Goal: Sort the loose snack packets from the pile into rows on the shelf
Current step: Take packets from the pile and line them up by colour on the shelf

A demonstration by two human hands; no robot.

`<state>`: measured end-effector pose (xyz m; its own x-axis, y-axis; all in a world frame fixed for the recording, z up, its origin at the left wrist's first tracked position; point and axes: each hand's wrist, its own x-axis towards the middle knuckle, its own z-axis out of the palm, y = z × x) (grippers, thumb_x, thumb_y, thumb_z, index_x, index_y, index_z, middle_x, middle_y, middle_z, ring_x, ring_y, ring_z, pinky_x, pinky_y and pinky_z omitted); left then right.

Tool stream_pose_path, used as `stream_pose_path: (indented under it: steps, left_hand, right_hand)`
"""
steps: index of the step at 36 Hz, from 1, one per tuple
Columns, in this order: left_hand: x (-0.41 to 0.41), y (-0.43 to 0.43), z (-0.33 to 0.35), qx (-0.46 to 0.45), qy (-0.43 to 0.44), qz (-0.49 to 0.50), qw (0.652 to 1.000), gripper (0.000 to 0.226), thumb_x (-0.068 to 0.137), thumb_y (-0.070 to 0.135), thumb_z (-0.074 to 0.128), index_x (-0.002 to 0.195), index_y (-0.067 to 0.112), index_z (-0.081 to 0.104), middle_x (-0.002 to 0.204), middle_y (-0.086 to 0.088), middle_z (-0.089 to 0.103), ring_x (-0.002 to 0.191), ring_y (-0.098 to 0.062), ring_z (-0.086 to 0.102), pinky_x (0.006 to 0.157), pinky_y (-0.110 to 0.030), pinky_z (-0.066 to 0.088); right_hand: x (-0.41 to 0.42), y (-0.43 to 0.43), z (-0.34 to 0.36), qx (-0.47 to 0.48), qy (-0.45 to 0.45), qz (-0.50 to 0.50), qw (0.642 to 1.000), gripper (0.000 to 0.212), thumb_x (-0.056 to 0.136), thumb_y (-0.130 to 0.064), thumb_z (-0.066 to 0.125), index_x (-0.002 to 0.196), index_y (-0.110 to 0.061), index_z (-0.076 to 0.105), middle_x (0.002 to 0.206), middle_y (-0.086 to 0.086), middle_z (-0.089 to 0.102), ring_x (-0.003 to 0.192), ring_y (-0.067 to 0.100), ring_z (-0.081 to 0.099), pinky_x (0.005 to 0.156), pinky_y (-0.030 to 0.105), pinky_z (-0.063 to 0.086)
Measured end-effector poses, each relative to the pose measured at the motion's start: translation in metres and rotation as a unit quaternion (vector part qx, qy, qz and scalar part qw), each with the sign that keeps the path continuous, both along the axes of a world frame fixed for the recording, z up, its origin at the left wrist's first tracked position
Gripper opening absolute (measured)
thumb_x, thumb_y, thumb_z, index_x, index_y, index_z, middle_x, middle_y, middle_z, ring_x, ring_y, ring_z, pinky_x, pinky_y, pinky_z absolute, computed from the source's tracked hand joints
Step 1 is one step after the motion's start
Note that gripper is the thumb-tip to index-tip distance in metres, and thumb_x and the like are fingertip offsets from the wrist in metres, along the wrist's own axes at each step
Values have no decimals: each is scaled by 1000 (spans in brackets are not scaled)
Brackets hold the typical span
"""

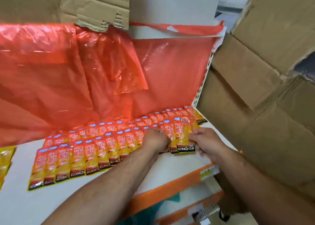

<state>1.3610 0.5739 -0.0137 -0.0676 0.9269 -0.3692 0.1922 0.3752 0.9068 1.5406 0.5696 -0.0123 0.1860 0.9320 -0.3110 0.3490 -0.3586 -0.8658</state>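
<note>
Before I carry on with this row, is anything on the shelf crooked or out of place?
The packet rows overlap evenly. The oddities are behind: the red plastic sheet sags crumpled over the back row, and the cardboard flap above it is torn.

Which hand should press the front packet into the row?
Probably the right hand: it grips the front packet's free edge. The left hand is fisted between that packet and the front row, steadying.

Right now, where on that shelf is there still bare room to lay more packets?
Bare white shelf lies in front of the front row of packets, and at the right corner beyond the right hand. Behind, the back row crowds against the red plastic sheet.
</note>
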Motion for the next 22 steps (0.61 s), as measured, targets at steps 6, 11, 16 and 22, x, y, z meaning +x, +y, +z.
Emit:
stream_pose_path:
  steps: [6, 11, 16, 22]
  left_hand:
    - [68, 33, -10, 25, 97, 67, 993, 26, 83, 18, 62, 62, 5, 57, 71, -18, 71, 70, -32, 71, 64, -38, 58]
    - [108, 43, -2, 33, 150, 60, 986, 20, 76, 11, 67, 58, 12, 57, 72, -10, 72, 75, -25, 71, 62, -27, 52]
    - [127, 49, 1, 52, 220, 53, 973, 16, 76, 10, 61, 87, 6, 73, 88, -10, 74, 88, -27, 70, 74, -32, 57]
    - [134, 50, -6, 63, 254, 44, 964, 20, 76, 9, 57, 92, 8, 69, 92, -9, 72, 89, -27, 68, 65, -24, 45]
  right_hand:
    - [62, 40, 0, -8, -29, 12, 999, 27, 93, -13, 57, 66, -16, 54, 45, 4, 42, 35, 15, 34, 45, 23, 22]
    - [98, 63, -5, -16, -51, -20, 998, 26, 93, -9, 52, 68, -14, 49, 55, 10, 42, 39, 16, 32, 43, 21, 19]
    - [114, 73, -10, -36, -53, -28, 998, 24, 91, -13, 56, 68, -12, 53, 48, 5, 41, 38, 18, 33, 44, 24, 22]
    - [123, 74, -12, -47, -57, 9, 997, 17, 93, -19, 61, 79, -11, 55, 52, 4, 40, 41, 18, 31, 46, 26, 22]
